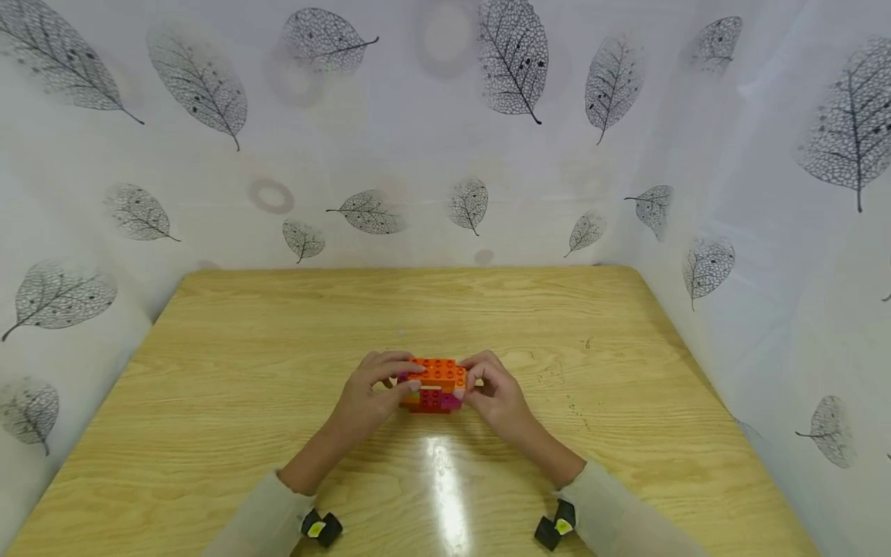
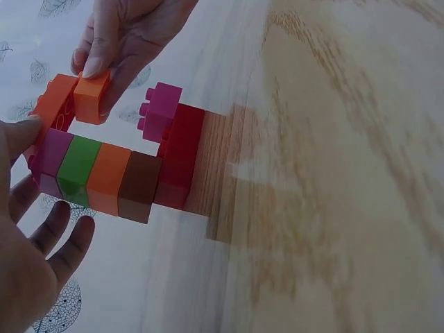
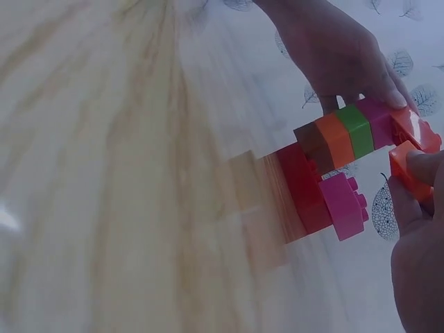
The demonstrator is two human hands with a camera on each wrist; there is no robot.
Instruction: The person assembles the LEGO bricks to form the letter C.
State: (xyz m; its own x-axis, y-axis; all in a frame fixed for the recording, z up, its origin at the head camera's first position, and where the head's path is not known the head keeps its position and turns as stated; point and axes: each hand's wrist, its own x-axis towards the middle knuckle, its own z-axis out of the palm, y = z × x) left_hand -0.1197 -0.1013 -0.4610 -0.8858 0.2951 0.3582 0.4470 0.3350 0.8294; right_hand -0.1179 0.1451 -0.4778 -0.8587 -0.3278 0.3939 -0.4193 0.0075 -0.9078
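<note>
A toy building-brick structure stands on the table between the hands. Its base is a red brick (image 2: 182,156), with a magenta brick (image 3: 343,205) on one end. On the other end rises a column of brown (image 2: 140,188), orange (image 2: 108,177), green (image 2: 78,170) and purple bricks (image 2: 52,161). A long orange-red brick (image 1: 437,371) lies across the column's top. My left hand (image 1: 372,391) grips this top brick at the column end, thumb in front. My right hand (image 1: 497,391) pinches a small orange brick (image 2: 91,97) against the long brick's free end, above the magenta brick.
The wooden table (image 1: 278,325) extends around the structure on all sides. Behind it and at both sides hangs a pale curtain (image 1: 418,147) with a leaf print. A black wrist device (image 1: 322,528) sits at the left sleeve, another device (image 1: 555,526) at the right.
</note>
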